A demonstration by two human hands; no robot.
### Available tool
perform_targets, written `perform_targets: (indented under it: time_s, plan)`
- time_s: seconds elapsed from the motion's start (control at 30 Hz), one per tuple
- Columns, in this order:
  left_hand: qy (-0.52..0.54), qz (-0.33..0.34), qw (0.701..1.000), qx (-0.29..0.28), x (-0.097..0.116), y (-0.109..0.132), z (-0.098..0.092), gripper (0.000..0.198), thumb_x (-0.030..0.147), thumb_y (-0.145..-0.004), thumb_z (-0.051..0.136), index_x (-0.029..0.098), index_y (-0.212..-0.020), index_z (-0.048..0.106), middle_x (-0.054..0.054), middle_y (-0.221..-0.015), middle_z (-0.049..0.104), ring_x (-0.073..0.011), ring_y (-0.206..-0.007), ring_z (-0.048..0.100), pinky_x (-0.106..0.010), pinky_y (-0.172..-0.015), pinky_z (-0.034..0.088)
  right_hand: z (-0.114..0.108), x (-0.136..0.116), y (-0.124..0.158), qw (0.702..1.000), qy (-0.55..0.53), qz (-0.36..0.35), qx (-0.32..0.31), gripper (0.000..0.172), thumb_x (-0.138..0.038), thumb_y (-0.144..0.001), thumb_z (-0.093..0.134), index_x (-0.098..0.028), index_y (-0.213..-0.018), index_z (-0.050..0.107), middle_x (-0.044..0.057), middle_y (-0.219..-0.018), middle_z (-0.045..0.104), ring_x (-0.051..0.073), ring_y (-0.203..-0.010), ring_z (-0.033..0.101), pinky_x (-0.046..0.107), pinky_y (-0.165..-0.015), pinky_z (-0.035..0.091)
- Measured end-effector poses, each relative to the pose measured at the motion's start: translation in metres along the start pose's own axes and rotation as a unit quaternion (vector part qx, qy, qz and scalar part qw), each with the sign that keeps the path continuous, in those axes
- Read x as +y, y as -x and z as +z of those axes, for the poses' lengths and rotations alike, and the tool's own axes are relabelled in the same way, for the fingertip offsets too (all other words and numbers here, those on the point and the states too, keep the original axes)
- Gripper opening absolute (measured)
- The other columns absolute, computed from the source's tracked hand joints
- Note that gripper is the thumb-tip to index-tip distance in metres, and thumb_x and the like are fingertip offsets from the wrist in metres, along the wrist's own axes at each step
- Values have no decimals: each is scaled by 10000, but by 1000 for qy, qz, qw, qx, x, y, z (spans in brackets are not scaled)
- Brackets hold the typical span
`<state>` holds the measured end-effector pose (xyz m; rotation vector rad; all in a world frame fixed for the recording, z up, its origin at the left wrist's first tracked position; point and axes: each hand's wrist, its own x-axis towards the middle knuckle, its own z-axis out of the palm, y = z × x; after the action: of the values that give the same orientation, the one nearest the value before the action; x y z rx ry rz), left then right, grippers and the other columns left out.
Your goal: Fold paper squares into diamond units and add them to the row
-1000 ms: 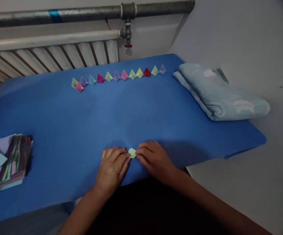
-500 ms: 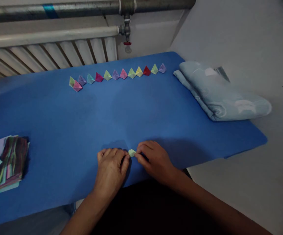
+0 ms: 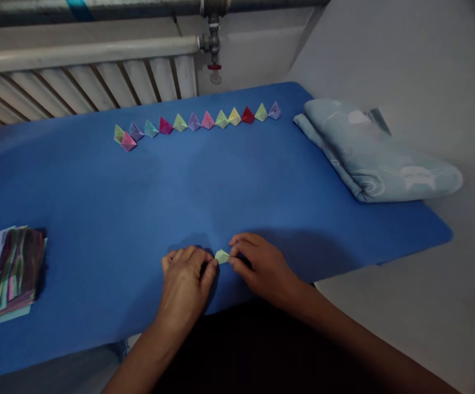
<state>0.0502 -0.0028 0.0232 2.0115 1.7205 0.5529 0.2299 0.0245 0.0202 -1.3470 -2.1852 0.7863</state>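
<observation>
A small piece of folded pale green paper (image 3: 221, 256) is between my two hands, just above the blue tabletop (image 3: 147, 191) near its front edge. My left hand (image 3: 188, 273) pinches its left end between thumb and forefinger. On the other side, my right hand (image 3: 260, 265) grips the right end with thumb and fingertips. Toward the back of the table runs a row of small folded paper boats (image 3: 208, 120) in green, purple, pink, red, yellow and blue. At the left end, a pink boat (image 3: 128, 142) overlaps the front of a green one.
A stack of coloured paper sheets (image 3: 16, 273) lies at the left edge. To the right rests a folded light blue cloth (image 3: 385, 158) with white patterns. Behind the table are a white radiator (image 3: 85, 87) and a pipe valve with a red handle (image 3: 214, 67).
The camera view has shifted slightly. Both hands keep hold of the green paper, and the fingers of my right hand have moved a little.
</observation>
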Motion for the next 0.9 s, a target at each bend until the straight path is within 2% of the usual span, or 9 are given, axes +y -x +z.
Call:
perform_targets:
  time_s: [0.17, 0.47, 0.63, 0.9]
  plan:
    - [-11, 5, 1000, 2, 2, 1, 0, 146, 271, -893, 525, 220, -777, 599, 6, -771, 637, -196, -772, 563, -403, -838, 326, -6, 2, 1, 999, -24, -20, -25, 128, -158, -883, 508, -193, -809, 607, 74, -1023, 649, 190, -1023, 591, 344, -880, 477]
    - [-52, 18, 998, 9, 4, 1, 3, 149, 242, -903, 502, 202, -792, 593, 1, -770, 628, -197, -772, 560, -400, -823, 307, -5, 1, -2, 999, 29, -25, -38, 184, -170, -916, 447, -185, -826, 606, 92, -1023, 647, 204, -1004, 597, 380, -886, 488]
    - [-70, 14, 997, 6, 5, 1, 3, 158, 233, -900, 500, 194, -789, 606, 2, -773, 626, -196, -776, 560, -394, -822, 319, -5, -4, -3, 999, 33, -3, -39, 213, -146, -910, 411, -177, -809, 596, 97, -989, 644, 201, -982, 600, 365, -872, 484]
    - [-112, 5, 994, 1, 9, -2, 2, 168, 229, -893, 509, 191, -759, 603, -14, -765, 628, -212, -775, 558, -404, -811, 332, 3, -2, -3, 998, 53, 8, -24, 161, -154, -894, 429, -180, -808, 563, 83, -974, 638, 194, -953, 588, 334, -846, 461]
